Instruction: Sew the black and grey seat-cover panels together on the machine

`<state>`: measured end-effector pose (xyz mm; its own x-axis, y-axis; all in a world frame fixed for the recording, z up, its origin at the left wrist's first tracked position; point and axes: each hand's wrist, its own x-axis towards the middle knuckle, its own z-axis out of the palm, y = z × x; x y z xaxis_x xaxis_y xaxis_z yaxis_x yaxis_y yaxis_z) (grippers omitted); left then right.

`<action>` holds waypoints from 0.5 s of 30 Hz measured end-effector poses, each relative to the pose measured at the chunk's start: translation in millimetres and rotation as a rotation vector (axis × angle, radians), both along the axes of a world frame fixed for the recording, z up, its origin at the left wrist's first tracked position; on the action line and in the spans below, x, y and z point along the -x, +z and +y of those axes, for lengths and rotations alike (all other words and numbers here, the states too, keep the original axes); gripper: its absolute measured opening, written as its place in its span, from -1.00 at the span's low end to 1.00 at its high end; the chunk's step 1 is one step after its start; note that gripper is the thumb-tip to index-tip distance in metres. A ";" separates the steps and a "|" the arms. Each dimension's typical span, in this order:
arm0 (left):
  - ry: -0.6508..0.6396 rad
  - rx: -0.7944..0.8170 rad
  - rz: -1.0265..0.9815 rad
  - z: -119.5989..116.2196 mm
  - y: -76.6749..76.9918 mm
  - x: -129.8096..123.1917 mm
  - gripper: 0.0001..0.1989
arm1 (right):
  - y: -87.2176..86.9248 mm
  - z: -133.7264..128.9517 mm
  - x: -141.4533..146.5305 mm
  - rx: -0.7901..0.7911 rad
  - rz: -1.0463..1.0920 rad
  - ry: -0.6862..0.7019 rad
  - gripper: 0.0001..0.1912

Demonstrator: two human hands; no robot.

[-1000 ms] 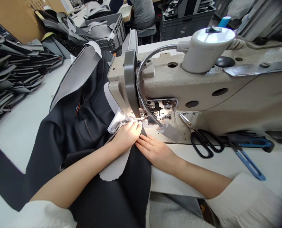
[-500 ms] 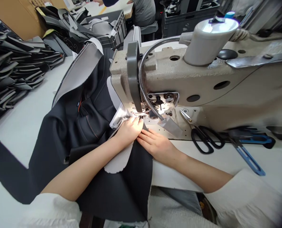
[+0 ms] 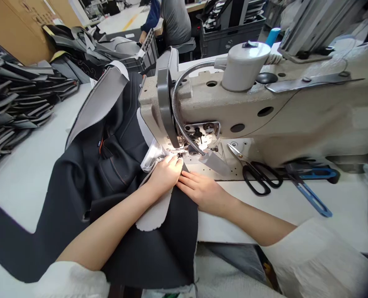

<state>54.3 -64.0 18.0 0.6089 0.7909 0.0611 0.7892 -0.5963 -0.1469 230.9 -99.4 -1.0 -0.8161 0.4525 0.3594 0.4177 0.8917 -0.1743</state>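
A large piece of black fabric (image 3: 178, 248) with grey backing lies over the table, its edge under the presser foot of a beige sewing machine (image 3: 190, 99). My left hand (image 3: 166, 174) is closed on the fabric close to the needle area, its fingers bent and pressed together. Just to its right, my right hand (image 3: 207, 193) rests flat on the fabric edge with fingers stretched out. A grey-backed flap (image 3: 156, 213) shows under my left wrist. Toward the left the black fabric is bunched, with orange stitching and a small tag. The machine lamp (image 3: 215, 162) lights the stitching spot.
Black-handled scissors (image 3: 258, 176) and a blue-handled tool (image 3: 314, 198) lie right of the machine. Stacked black and grey pieces (image 3: 19, 99) fill the far left. Behind stand a grey crate (image 3: 146, 54) of pieces and a seated person (image 3: 175, 22).
The view has shifted slightly, so the machine and scissors sit farther left. My hands keep nearly the same places on the fabric. The person behind has an arm lowered toward the crate.
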 end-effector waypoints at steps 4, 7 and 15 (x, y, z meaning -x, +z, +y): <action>0.009 0.004 0.011 -1.7 0.2 0.4 -0.82 | 2.3 -1.3 -1.4 0.015 -0.033 0.022 -0.48; 0.015 0.016 0.027 -3.2 1.0 -1.8 -0.80 | 4.5 -1.9 -2.0 -0.035 -0.057 0.021 -0.55; 0.078 0.080 0.063 2.3 9.3 -8.8 -0.80 | 0.3 2.5 1.8 -0.100 -0.077 -0.008 -0.62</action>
<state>63.1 -61.7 27.3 0.5458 0.8369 -0.0403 0.8245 -0.5451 -0.1521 229.1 -96.9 -0.7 -0.8398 0.4238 0.3392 0.4333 0.8998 -0.0514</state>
